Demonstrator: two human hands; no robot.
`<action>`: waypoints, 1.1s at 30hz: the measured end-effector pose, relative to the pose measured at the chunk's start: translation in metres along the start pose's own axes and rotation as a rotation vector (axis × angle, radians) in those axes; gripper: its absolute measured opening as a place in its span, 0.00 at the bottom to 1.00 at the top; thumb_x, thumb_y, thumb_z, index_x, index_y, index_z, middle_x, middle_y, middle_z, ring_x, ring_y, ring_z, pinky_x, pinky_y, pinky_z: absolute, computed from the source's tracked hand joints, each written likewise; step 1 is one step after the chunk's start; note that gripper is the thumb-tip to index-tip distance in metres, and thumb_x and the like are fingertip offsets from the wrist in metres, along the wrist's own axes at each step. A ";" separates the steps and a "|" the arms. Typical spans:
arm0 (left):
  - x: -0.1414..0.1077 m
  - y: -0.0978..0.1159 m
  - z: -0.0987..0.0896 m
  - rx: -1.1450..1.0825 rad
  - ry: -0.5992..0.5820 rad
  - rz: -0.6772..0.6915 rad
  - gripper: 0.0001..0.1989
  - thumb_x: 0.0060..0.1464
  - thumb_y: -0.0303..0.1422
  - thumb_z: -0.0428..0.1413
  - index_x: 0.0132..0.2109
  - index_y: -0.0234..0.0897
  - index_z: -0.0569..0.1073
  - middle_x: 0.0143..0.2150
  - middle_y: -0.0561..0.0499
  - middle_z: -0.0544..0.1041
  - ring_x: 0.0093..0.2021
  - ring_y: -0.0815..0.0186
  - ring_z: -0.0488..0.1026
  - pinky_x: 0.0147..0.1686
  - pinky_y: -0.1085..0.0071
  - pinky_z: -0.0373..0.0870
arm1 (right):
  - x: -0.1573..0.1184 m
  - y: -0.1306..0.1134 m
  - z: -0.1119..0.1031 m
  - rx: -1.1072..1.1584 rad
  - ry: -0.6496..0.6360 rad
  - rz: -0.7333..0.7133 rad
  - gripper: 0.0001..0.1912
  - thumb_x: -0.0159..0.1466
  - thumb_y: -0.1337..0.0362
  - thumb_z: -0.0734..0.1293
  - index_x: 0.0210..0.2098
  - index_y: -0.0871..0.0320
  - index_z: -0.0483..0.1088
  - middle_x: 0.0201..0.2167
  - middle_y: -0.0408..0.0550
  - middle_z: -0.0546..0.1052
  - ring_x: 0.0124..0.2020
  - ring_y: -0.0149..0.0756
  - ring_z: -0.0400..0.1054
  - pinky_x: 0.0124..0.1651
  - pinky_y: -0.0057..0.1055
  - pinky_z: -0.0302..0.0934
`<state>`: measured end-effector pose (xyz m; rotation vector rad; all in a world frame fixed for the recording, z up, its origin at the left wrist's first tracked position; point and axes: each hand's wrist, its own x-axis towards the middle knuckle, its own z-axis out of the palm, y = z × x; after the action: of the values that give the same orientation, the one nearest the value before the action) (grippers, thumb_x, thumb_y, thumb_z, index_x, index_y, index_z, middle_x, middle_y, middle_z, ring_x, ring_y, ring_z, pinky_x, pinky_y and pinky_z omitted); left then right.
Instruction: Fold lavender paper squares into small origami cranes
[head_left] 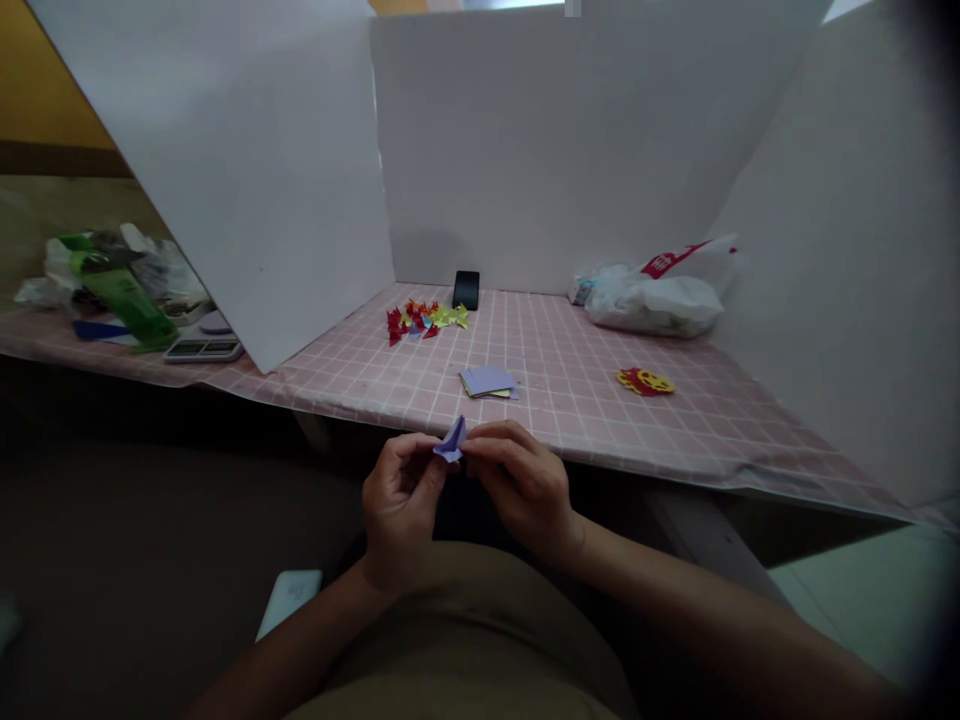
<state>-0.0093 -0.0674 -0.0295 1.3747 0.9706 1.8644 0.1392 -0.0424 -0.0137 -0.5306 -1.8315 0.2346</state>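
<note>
Purple folded paper [451,441] is pinched in the fingertips of the left hand [401,510] and right hand [531,492], just beyond the near edge of the pink checked tablecloth [559,345]. White panels [555,150] stand left, right and far; pale floor tiles [847,595] show near right.

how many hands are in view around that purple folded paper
2: the left hand grips the purple folded paper from the left; the right hand is at its right side, some fingertips hidden.
</note>
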 end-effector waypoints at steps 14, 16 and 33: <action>0.006 -0.001 -0.010 0.343 -0.143 0.451 0.16 0.61 0.20 0.56 0.51 0.41 0.78 0.43 0.51 0.79 0.43 0.68 0.77 0.44 0.74 0.75 | 0.001 -0.001 0.002 0.051 0.015 -0.007 0.11 0.67 0.77 0.65 0.44 0.57 0.71 0.39 0.50 0.76 0.41 0.35 0.73 0.43 0.32 0.71; 0.006 -0.001 -0.010 0.362 -0.145 0.469 0.16 0.61 0.19 0.56 0.51 0.41 0.78 0.43 0.51 0.79 0.43 0.69 0.78 0.44 0.74 0.75 | 0.001 -0.002 0.002 0.059 0.025 -0.007 0.11 0.66 0.77 0.65 0.44 0.57 0.70 0.38 0.49 0.76 0.41 0.35 0.73 0.43 0.32 0.71; 0.006 -0.002 -0.012 0.357 -0.128 0.465 0.11 0.60 0.19 0.58 0.45 0.39 0.76 0.41 0.52 0.79 0.42 0.70 0.77 0.44 0.74 0.74 | 0.000 -0.002 0.001 0.060 0.006 -0.014 0.13 0.66 0.78 0.64 0.44 0.56 0.72 0.39 0.49 0.75 0.40 0.33 0.72 0.41 0.30 0.70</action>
<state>-0.0227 -0.0642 -0.0305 2.0518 1.0147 1.9544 0.1380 -0.0440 -0.0128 -0.4757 -1.8160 0.2771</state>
